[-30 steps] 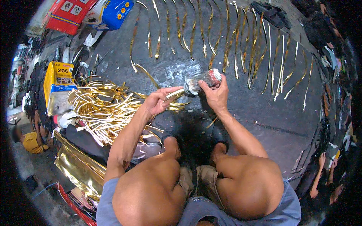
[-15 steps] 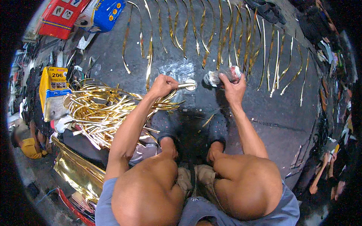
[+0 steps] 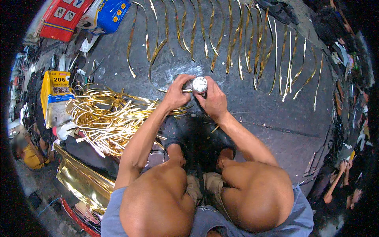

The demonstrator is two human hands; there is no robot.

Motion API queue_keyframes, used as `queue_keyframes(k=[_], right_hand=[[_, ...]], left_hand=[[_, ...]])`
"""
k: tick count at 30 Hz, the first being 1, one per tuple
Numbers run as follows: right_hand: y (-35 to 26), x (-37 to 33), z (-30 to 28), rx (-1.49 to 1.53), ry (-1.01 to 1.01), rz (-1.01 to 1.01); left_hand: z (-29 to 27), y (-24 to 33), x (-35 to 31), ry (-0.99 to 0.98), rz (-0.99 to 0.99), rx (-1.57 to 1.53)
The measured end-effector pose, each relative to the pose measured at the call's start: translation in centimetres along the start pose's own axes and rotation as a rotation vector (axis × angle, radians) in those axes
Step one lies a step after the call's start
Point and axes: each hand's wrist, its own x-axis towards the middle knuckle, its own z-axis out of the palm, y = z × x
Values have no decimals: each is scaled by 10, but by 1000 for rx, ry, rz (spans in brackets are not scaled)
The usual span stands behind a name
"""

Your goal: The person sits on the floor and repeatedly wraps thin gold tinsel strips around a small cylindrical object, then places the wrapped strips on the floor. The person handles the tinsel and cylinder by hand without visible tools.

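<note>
In front of my feet, my right hand (image 3: 213,99) is closed round a small cylinder (image 3: 199,84) that stands upright. Its round top is silvery white and crusted. My left hand (image 3: 177,93) comes in from the other side, fingers closed on a gold strip (image 3: 158,90) right beside the cylinder. The strip trails away from the hand in a curve toward the far side. What lies under the cylinder is hidden. A tangled heap of gold strips (image 3: 108,118) lies to the left of my left forearm.
Several gold strips (image 3: 258,47) lie in a row across the far side of the dark work surface (image 3: 272,114). A yellow-and-blue can (image 3: 57,93) stands at left, with red (image 3: 63,17) and blue (image 3: 112,15) containers beyond. Gold sheet (image 3: 85,177) lies lower left. Other people sit at both sides.
My right hand has moved left and turned the cylinder from lying sideways to upright beside my left hand. It now covers the round white spot. The held strip has swung into a curve.
</note>
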Motion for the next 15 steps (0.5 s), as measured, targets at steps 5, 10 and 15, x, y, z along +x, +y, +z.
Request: queue_keyframes(k=[5,10,15], right_hand=[[1,-7,-1,104,-34,10],[38,-4,14,329,-52,617],[86,3,50,509,-96,847]], left_hand=[[7,30,-5,58,126,-279],[8,22,-8,42,124,-138],[13,26,-3,52,163,-155]])
